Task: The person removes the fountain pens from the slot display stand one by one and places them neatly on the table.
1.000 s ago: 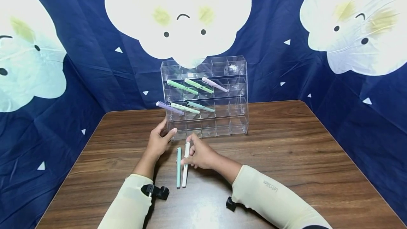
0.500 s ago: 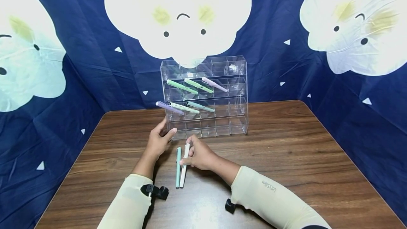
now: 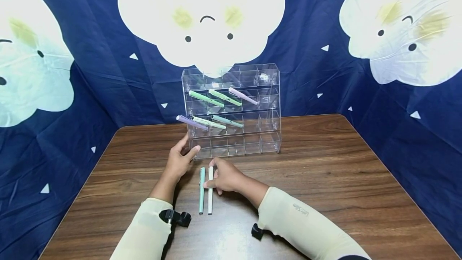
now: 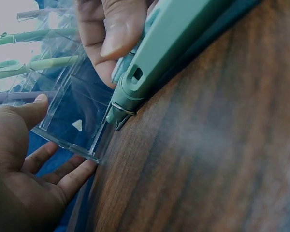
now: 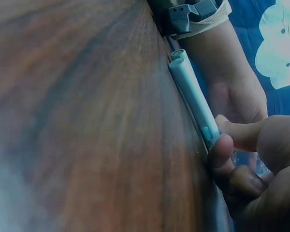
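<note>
A clear acrylic pen rack [image 3: 252,149] stands toward the back of the table. My left hand [image 3: 177,163] holds its lower left corner, with the thumb in front and the other fingers round the side, as the left wrist view shows. In front of the rack a teal pen [image 3: 201,191] and a white pen [image 3: 210,202] lie side by side, a narrow gap between them. My right hand [image 3: 228,176] pinches the white pen near its clip end, thumb on the left and fingers on the right. The teal pen [image 4: 159,53] looms large in the left wrist view.
On the rack's two middle tiers rest several pens: green pens [image 3: 205,98], a pink-lilac pen [image 3: 244,96], a purple pen [image 3: 192,122], a pale green pen [image 3: 209,122] and a blue-green pen [image 3: 226,121]. Behind the wooden table [image 3: 325,171] hangs a blue cloth [image 3: 306,71] with clouds.
The right hand has shifted slightly down toward the person with the white pen, whose lower end swung left and then back, almost parallel to the teal pen. The left hand stays put.
</note>
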Action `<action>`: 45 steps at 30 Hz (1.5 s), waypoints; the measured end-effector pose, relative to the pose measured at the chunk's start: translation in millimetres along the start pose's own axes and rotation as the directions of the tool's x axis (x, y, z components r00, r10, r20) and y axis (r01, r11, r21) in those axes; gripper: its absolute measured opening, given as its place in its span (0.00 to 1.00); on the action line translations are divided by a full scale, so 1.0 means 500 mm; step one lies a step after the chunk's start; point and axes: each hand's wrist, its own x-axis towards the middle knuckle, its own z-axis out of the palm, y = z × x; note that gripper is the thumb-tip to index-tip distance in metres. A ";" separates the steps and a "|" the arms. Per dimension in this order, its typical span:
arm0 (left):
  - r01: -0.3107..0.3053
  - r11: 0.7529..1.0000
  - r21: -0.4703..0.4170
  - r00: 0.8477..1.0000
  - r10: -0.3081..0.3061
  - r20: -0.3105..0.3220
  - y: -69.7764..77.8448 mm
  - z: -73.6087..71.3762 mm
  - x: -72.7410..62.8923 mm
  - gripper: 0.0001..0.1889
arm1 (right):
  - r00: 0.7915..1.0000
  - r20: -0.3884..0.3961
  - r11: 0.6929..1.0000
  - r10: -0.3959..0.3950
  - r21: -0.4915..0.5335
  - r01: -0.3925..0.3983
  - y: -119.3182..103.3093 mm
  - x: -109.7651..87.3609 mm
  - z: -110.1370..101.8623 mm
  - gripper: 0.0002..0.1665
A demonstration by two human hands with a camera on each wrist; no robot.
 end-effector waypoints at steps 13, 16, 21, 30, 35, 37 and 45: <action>-0.010 1.000 0.015 1.000 0.009 0.004 -0.002 -0.003 0.000 0.38 | 0.998 0.011 0.998 0.054 0.014 -0.054 -0.008 0.005 0.000 0.35; -0.010 1.000 0.026 1.000 0.010 0.003 0.000 -0.004 -0.002 0.38 | 0.998 0.018 0.998 0.052 0.038 -0.053 -0.006 0.006 0.000 0.35; -0.007 0.999 0.032 1.000 0.007 0.006 0.002 -0.006 -0.003 0.39 | 0.998 0.032 0.995 0.052 0.082 -0.054 -0.006 0.006 -0.001 0.39; -0.006 0.999 0.033 1.000 0.006 -0.003 -0.002 -0.002 0.000 0.39 | 0.997 0.054 0.993 0.061 0.099 -0.066 -0.004 0.006 -0.008 0.41; 0.002 0.999 0.036 1.000 -0.002 0.004 -0.002 -0.003 0.000 0.39 | 0.997 0.056 0.995 0.057 0.079 -0.062 -0.007 0.003 -0.014 0.42; 0.008 0.999 0.033 1.000 -0.008 0.009 0.000 -0.004 0.000 0.39 | 0.997 0.052 0.996 0.059 0.070 -0.063 -0.006 0.002 -0.017 0.43; 0.014 0.999 0.036 1.000 -0.014 0.010 0.001 -0.005 -0.002 0.39 | 0.998 0.057 0.997 0.018 0.072 -0.022 -0.001 -0.002 -0.036 0.45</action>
